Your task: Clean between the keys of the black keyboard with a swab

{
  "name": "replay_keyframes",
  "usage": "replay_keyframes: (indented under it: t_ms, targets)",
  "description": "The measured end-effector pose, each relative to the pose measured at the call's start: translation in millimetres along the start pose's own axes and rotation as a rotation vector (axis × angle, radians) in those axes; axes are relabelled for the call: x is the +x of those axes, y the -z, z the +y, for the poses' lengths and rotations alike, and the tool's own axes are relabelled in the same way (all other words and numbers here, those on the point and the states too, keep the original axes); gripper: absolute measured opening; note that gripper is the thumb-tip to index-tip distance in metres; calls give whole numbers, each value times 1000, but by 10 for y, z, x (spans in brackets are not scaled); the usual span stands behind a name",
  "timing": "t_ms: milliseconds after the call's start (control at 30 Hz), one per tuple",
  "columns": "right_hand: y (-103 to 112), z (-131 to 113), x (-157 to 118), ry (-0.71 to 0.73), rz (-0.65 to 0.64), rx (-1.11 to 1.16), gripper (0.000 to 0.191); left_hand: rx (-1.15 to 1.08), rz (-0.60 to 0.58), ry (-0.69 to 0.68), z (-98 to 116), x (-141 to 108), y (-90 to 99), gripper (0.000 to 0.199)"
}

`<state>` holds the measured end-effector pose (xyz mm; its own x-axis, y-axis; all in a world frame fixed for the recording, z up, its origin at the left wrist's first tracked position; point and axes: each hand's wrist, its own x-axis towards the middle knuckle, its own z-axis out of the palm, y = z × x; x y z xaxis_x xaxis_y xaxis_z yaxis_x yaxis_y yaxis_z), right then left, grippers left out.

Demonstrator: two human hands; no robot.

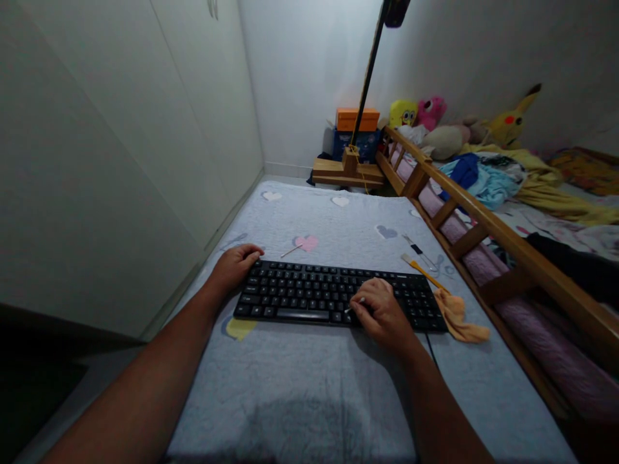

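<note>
A black keyboard (300, 293) lies flat across a cloth-covered surface in front of me. My left hand (236, 264) grips its far left corner, thumb and fingers closed at the edge. Above the lower right of the letter keys, my right hand (380, 312) pinches a thin cotton swab (355, 305), its white tip angled down to the left near the keys. The right fingers partly hide the swab and the keys beneath. Beyond the keyboard's far edge lies another cotton swab (291, 251), close to a pink heart on the cover.
Right of the keyboard lie an orange cloth (457, 316), a yellow-handled brush (423, 270) and a slim metal tool with a black part (416, 249). A wooden bed rail (464, 203) runs along the right, white cabinet doors (145, 129) along the left. A wooden stand (348, 169) stands behind.
</note>
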<state>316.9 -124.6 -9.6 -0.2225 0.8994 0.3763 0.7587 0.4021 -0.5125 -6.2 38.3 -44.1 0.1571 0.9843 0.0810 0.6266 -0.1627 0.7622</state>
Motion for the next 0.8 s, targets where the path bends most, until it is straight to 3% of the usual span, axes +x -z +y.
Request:
replay_keyframes:
  t_ms: [800]
  targets:
    - [-106, 8, 63, -18, 82, -60, 16, -4, -20, -10, -2, 11, 16, 38]
